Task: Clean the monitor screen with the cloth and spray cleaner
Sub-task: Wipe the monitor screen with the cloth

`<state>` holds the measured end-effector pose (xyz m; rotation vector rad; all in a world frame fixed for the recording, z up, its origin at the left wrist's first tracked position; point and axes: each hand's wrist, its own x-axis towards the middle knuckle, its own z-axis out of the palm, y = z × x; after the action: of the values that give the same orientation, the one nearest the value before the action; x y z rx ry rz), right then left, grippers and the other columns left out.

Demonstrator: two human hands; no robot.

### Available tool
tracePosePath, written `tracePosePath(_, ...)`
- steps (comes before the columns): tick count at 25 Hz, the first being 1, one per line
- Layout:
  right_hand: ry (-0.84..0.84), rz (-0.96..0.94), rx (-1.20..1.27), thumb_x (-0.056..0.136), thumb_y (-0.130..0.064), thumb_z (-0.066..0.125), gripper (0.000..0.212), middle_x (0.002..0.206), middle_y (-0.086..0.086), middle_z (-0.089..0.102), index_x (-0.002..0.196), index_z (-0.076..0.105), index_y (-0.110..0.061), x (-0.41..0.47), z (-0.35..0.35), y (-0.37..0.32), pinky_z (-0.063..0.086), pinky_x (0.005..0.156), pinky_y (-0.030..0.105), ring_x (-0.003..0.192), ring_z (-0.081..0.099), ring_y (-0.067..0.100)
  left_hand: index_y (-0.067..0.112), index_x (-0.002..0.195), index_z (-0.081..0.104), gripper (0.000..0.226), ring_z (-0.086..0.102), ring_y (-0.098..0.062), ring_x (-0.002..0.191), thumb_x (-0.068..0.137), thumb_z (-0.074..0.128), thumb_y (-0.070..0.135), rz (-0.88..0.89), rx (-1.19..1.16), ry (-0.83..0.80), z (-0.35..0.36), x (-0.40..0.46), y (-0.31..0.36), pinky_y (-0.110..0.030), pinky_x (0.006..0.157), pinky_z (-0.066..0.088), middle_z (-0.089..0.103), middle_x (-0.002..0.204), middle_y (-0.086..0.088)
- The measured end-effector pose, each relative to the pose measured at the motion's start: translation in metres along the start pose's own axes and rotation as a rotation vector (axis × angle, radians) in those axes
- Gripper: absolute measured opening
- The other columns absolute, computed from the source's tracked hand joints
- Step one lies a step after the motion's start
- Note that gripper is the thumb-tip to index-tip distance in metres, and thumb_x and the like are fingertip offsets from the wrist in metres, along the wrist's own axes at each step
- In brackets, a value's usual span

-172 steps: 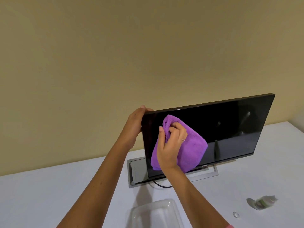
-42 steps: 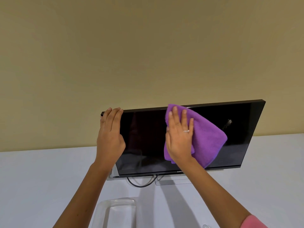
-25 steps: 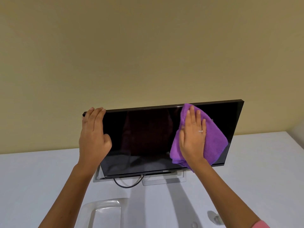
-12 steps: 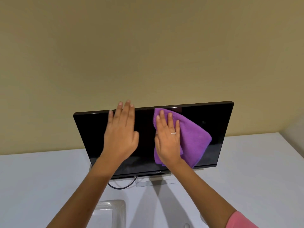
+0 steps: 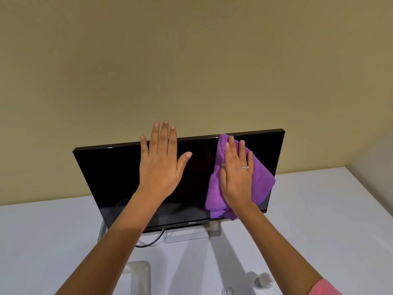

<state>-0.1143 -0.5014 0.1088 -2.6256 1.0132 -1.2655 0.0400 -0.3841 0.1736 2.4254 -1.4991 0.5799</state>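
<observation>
A black monitor [image 5: 114, 177] stands on its silver base on the white table, its screen dark. My right hand [image 5: 237, 177] lies flat with straight fingers on a purple cloth [image 5: 262, 182], pressing it against the right part of the screen near the top edge. My left hand [image 5: 160, 165] is spread open in front of the screen's middle, fingertips reaching above the top edge; whether it touches the glass I cannot tell. The spray cleaner bottle [image 5: 262, 281] lies at the bottom right, partly hidden by my right forearm.
A clear plastic container [image 5: 139, 273] sits on the white table [image 5: 319, 220] near the bottom edge, between my arms. A small clear cap [image 5: 227, 291] lies beside the bottle. A black cable [image 5: 152, 241] loops out under the monitor. A beige wall rises behind.
My right hand has slid the cloth rightward and up to the screen's top right. My left hand left the monitor's left edge earlier and now hovers spread at the screen's middle.
</observation>
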Motion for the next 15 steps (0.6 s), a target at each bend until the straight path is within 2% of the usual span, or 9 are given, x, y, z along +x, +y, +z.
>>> tracePosePath(4,-0.01,0.037,0.079,0.09,-0.013,0.034,0.063,0.155,0.007,0.013,0.149,0.012,-0.008,0.0,0.003,-0.011,0.008,0.117,0.052,0.145,0.005,0.026,0.002,0.147,0.025,0.072,0.017,-0.034,0.146,0.096,0.019,0.053,-0.007,0.005,-0.008,-0.001,0.001,0.0,-0.05,0.115,0.001,0.028,0.154,-0.017)
tracePosePath(6,-0.03,0.015,0.119,0.081,-0.006,0.04,0.067,0.153,0.01,0.015,0.146,0.024,-0.001,0.0,0.012,-0.028,0.013,0.113,0.058,0.142,0.011,0.032,0.002,0.145,0.03,0.067,0.026,-0.035,0.142,0.097,0.023,0.048,0.004,0.0,-0.004,-0.002,-0.001,-0.001,-0.051,0.116,0.006,0.035,0.151,-0.017)
tracePosePath(8,-0.027,-0.103,0.073,0.075,-0.005,0.043,0.067,0.15,0.013,0.03,0.142,0.036,-0.002,-0.003,0.024,-0.048,0.019,0.107,0.062,0.138,0.02,0.033,0.002,0.142,0.037,0.06,0.034,-0.036,0.138,0.096,0.027,0.039,0.012,-0.02,0.008,-0.004,-0.001,-0.001,-0.053,0.115,0.013,0.042,0.147,-0.017)
tracePosePath(11,0.035,-0.247,0.024,0.085,-0.004,0.046,0.053,0.143,0.011,0.048,0.137,0.046,-0.007,-0.008,0.037,-0.062,0.023,0.108,0.057,0.137,0.029,0.028,0.003,0.138,0.042,0.057,0.038,-0.035,0.134,0.088,0.033,0.03,0.021,-0.041,0.015,-0.005,-0.003,-0.002,-0.054,0.114,0.016,0.046,0.142,-0.016)
tracePosePath(15,0.061,-0.291,-0.081,0.088,-0.002,0.045,0.053,0.145,0.01,0.045,0.141,0.04,-0.007,-0.004,0.03,-0.042,0.021,0.111,0.055,0.138,0.027,0.028,0.003,0.137,0.043,0.062,0.038,-0.035,0.133,0.078,0.037,0.024,0.034,-0.051,0.008,-0.007,-0.004,-0.002,-0.054,0.114,0.015,0.047,0.14,-0.015)
